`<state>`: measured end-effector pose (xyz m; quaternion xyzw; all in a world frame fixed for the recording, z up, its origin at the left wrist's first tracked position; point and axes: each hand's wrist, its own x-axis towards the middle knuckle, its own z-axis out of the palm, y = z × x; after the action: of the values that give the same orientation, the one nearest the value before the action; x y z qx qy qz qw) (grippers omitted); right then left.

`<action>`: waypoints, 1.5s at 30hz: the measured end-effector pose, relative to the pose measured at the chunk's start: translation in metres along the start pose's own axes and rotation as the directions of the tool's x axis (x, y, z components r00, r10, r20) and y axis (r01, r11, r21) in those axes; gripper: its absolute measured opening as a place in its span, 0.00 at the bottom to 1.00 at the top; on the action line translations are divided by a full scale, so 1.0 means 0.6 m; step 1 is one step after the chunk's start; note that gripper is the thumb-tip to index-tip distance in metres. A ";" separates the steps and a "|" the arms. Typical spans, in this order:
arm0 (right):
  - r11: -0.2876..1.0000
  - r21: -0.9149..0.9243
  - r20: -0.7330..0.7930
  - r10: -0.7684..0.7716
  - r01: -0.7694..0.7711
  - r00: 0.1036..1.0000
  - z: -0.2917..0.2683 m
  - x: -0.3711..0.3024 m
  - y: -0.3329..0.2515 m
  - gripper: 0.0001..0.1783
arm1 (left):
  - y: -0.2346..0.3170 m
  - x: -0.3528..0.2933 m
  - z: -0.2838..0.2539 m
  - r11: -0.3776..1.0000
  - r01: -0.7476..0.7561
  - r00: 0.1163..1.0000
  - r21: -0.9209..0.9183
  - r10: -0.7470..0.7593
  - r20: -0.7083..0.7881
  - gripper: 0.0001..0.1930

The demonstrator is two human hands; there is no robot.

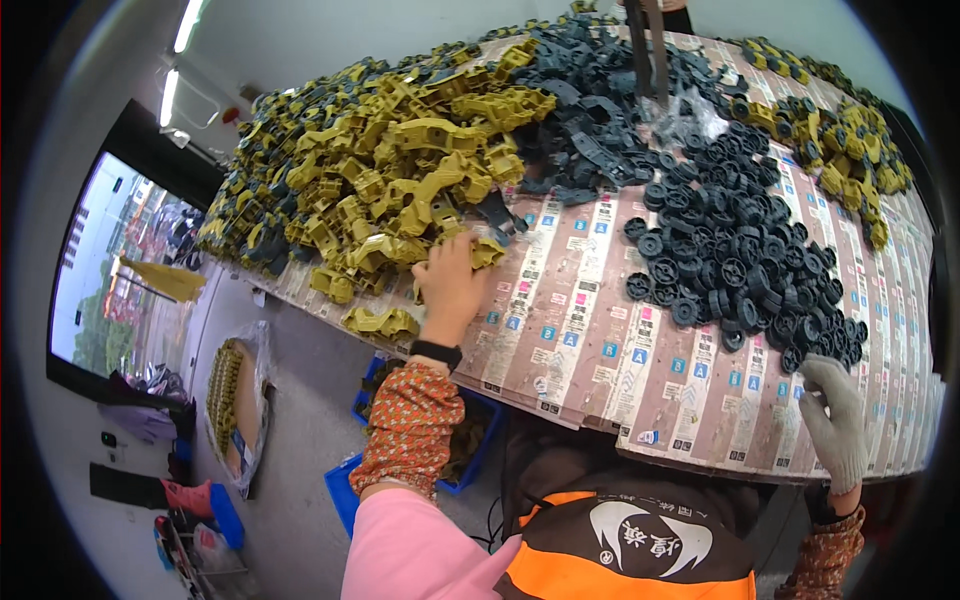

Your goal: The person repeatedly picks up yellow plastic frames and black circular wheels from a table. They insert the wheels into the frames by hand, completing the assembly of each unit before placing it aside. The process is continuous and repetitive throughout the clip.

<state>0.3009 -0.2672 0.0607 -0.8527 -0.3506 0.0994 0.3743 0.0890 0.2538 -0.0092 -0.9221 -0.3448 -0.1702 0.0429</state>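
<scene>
My left hand [450, 290], bare and with a black band at the wrist, reaches to the near right edge of a big heap of yellow plastic toy vehicle bodies [400, 185]. Its fingers close on a yellow toy vehicle body [487, 252], which partly shows beyond the fingertips. Just past them lies a dark grey chassis piece [493, 212]. On the right, my right hand [835, 425] wears a light grey glove. Its fingers curl loosely, apart from the thumb, with nothing visible between them. They are at the near edge of a pile of black toy wheels [720, 245].
Dark grey plastic parts [585, 115] heap up at the table's back middle. More yellow bodies with wheels [850, 150] lie at the far right. Printed sheets cover the table [560, 330]. Blue crates [470, 450] stand below its front edge. A metal post [650, 50] rises at the back.
</scene>
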 end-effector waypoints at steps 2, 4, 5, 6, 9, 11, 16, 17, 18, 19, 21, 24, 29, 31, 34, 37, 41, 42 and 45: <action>1.000 0.016 -0.009 0.020 -0.020 1.000 0.005 0.000 0.003 0.19 | 0.017 0.002 -0.023 0.977 -0.157 0.981 -0.147 0.138 -0.133 0.30; 1.000 -0.002 -0.040 -0.014 0.014 0.999 0.008 0.005 0.002 0.18 | 0.050 -0.008 -0.036 0.876 -0.329 0.930 -0.353 0.234 -0.284 0.30; 0.999 -0.027 -0.050 0.017 -0.018 0.999 0.005 0.008 0.001 0.16 | 0.081 -0.021 -0.058 0.823 -0.422 0.892 -0.380 0.300 -0.339 0.30; 0.998 -0.052 -0.061 0.042 -0.046 0.997 0.000 0.013 0.005 0.15 | 0.111 -0.039 -0.082 0.763 -0.508 0.845 -0.400 0.353 -0.401 0.29; 0.943 -0.329 -0.231 -0.037 -0.042 0.972 -0.010 0.014 0.063 0.09 | 0.189 -0.089 -0.102 0.495 -0.737 0.676 -0.461 0.543 -0.498 0.27; 0.895 -0.425 -0.311 -0.007 -0.133 0.950 -0.009 0.012 0.098 0.07 | 0.238 -0.125 -0.094 0.417 -0.807 0.585 -0.419 0.663 -0.467 0.24; 0.935 -0.342 -0.338 -0.031 -0.092 0.941 0.031 0.021 0.090 0.05 | 0.283 -0.186 -0.030 0.202 -0.891 0.364 -0.407 0.854 -0.371 0.20; 0.936 -0.343 -0.334 -0.040 -0.082 0.942 0.042 0.026 0.083 0.06 | 0.281 -0.195 -0.019 0.196 -0.894 0.344 -0.402 0.875 -0.340 0.20; 0.936 -0.342 -0.333 -0.039 -0.082 0.942 0.053 0.027 0.078 0.06 | 0.279 -0.201 -0.015 0.182 -0.897 0.320 -0.402 0.896 -0.308 0.19; 0.915 -0.399 -0.313 -0.071 -0.063 0.947 0.062 0.031 0.078 0.08 | 0.270 -0.202 -0.018 0.199 -0.834 0.342 -0.515 0.918 -0.199 0.21; 0.845 -0.529 -0.246 -0.058 -0.084 0.968 0.070 0.040 0.071 0.08 | 0.258 -0.192 -0.036 0.273 -0.737 0.441 -0.619 0.888 -0.133 0.24; 0.797 -0.597 -0.200 -0.038 -0.091 0.979 0.082 0.045 0.071 0.09 | 0.237 -0.192 -0.052 0.383 -0.542 0.607 -0.748 0.794 -0.034 0.26; 0.811 -0.580 -0.190 -0.041 -0.078 0.981 0.080 0.045 0.051 0.14 | 0.255 -0.192 -0.054 0.387 0.204 0.859 -0.899 0.369 0.354 0.29; 0.832 -0.554 -0.173 -0.076 -0.034 0.982 0.085 0.037 0.052 0.15 | 0.284 -0.178 -0.048 0.353 0.447 0.759 -0.822 0.337 0.558 0.36; 0.816 -0.578 -0.119 -0.109 0.020 0.987 0.107 0.024 0.056 0.15 | 0.335 -0.168 -0.067 0.646 0.243 0.726 -0.724 0.373 0.577 0.36; 0.839 -0.543 -0.120 -0.118 0.034 0.986 0.112 0.010 0.042 0.10 | 0.355 -0.158 -0.051 0.798 -0.001 0.737 -0.603 0.408 0.538 0.36; 1.000 -0.021 -0.155 0.016 -0.020 0.988 0.123 -0.007 0.004 0.11 | 0.346 -0.182 -0.019 0.101 0.663 0.619 -0.742 0.483 0.619 0.32; 0.995 0.083 -0.114 0.056 -0.046 0.992 0.126 -0.007 -0.008 0.13 | 0.343 -0.188 -0.028 -0.077 0.798 0.539 -0.597 0.533 0.652 0.32; 0.943 0.324 -0.067 0.109 -0.082 0.992 0.143 -0.008 -0.041 0.16 | 0.361 -0.210 -0.056 -0.322 0.889 0.458 -0.325 0.623 0.635 0.30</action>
<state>0.2473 -0.2101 0.0180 -0.8001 -0.2720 0.1370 0.5168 0.1316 0.0049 -0.0126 -0.3495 -0.1867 0.1062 -0.9120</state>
